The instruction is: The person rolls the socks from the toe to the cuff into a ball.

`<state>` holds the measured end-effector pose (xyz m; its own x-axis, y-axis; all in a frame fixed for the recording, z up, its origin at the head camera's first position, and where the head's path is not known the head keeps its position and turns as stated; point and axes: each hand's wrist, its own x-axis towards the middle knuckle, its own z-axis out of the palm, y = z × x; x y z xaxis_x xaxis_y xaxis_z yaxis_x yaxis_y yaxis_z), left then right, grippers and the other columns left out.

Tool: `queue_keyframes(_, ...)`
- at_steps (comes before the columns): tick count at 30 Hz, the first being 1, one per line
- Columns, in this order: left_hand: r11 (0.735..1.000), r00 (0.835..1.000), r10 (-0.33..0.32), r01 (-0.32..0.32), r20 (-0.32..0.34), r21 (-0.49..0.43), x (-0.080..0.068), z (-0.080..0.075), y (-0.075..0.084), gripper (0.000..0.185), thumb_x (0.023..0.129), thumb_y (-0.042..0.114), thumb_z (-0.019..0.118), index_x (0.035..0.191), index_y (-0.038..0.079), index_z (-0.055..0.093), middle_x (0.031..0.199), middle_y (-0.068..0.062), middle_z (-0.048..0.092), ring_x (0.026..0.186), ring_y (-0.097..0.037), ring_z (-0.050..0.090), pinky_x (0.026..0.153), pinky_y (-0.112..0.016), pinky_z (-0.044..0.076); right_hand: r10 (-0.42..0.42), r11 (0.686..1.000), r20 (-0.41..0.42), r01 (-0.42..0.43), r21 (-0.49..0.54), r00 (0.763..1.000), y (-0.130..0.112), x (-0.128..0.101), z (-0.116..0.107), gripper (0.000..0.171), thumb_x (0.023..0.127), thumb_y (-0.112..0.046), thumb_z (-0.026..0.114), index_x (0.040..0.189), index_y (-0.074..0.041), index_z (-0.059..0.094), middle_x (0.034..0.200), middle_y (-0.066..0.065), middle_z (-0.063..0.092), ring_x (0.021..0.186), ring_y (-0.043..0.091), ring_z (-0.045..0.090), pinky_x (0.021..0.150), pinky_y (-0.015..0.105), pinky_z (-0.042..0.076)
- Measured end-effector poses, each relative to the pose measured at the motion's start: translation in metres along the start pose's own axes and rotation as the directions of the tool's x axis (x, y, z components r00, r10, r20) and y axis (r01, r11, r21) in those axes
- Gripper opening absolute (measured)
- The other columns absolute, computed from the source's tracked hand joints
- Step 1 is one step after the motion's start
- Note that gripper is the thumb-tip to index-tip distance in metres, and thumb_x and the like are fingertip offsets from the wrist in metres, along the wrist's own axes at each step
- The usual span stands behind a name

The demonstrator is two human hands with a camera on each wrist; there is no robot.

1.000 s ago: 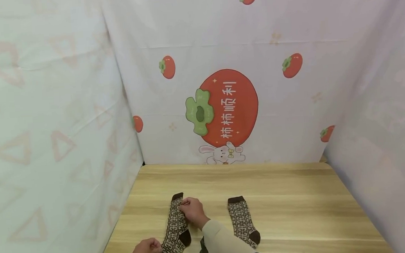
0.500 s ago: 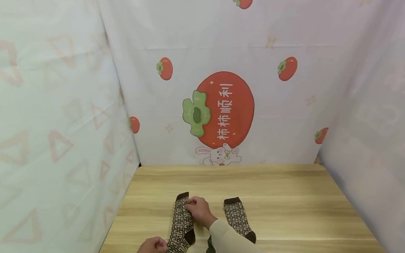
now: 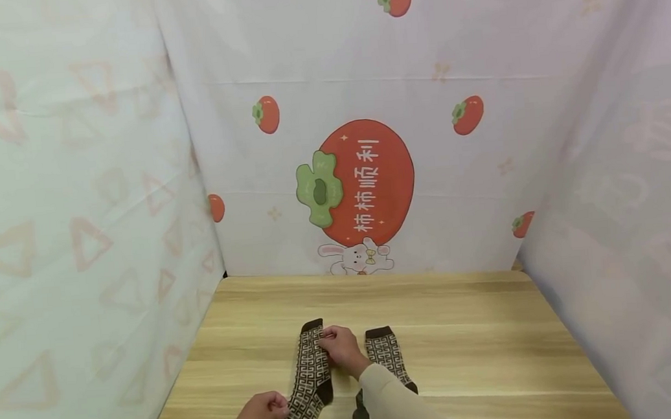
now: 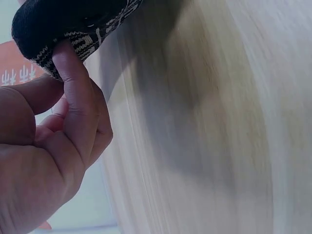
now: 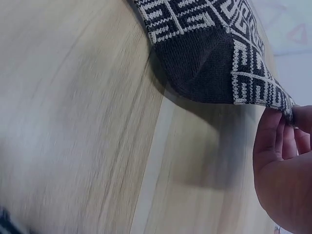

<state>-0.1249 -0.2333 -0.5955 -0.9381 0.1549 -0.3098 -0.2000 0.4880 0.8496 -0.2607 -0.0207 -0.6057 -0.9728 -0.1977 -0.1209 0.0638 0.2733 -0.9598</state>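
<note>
A brown and cream patterned sock (image 3: 309, 371) is stretched between both hands, its dark cuff pointing away and its toe toward the near edge. My left hand (image 3: 262, 414) pinches the side near the toe; in the left wrist view, thumb and forefinger grip the knit right beside the dark toe (image 4: 44, 29). Below the cuff, my right hand (image 3: 343, 352) pinches the leg's right edge. The right wrist view shows the dark heel (image 5: 200, 68) over the wood, with shadow beneath. A matching second sock (image 3: 384, 351) lies on the right, partly hidden by the right forearm.
The wooden tabletop (image 3: 466, 330) carries both socks. Printed cloth walls close it in: a left wall (image 3: 81, 253), a back wall (image 3: 450, 182) with persimmon pictures, and a right wall (image 3: 624, 248). A light sleeve (image 3: 401, 403) covers part of the second sock.
Both hands have shifted the held sock to the right, closer to the second sock. The right forearm now covers more of that second sock. The head view has turned slightly.
</note>
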Motion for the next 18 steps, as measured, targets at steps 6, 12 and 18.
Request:
queue_keyframes(6,1.0,1.0,0.01,-0.01,0.007,0.018,0.005,0.008,0.007,0.005,0.094,0.009,0.067,0.093,0.004,0.066,0.078,0.002,0.063,0.065,-0.012,0.057,0.054,-0.029,0.051,0.007,1.0,-0.001,-0.007,0.028,1.0,0.004,-0.002,-0.013,0.02,0.092,-0.008,0.069,0.109,0.003,0.07,0.096,0.01,0.073,0.08,0.014,0.065,0.063,0.027,0.053)
queue_keyframes(12,1.0,0.999,0.018,-0.018,0.036,-0.008,0.007,0.016,0.012,0.005,0.095,0.008,0.066,0.094,0.003,0.066,0.079,0.001,0.064,0.065,-0.012,0.059,0.054,-0.03,0.053,0.03,0.999,-0.003,-0.03,0.028,1.0,0.009,-0.005,-0.022,0.023,0.093,-0.01,0.069,0.113,0.002,0.07,0.098,0.009,0.073,0.08,0.014,0.065,0.063,0.027,0.053)
queue_keyframes(18,0.997,0.997,0.048,-0.045,0.054,-0.056,0.012,0.026,0.016,0.005,0.094,0.007,0.068,0.093,0.002,0.066,0.078,0.001,0.065,0.062,-0.011,0.061,0.054,-0.029,0.055,0.033,0.998,-0.016,-0.032,0.05,0.999,0.014,-0.007,-0.035,0.026,0.093,-0.011,0.068,0.116,0.002,0.069,0.101,0.012,0.072,0.079,0.016,0.065,0.063,0.03,0.055)
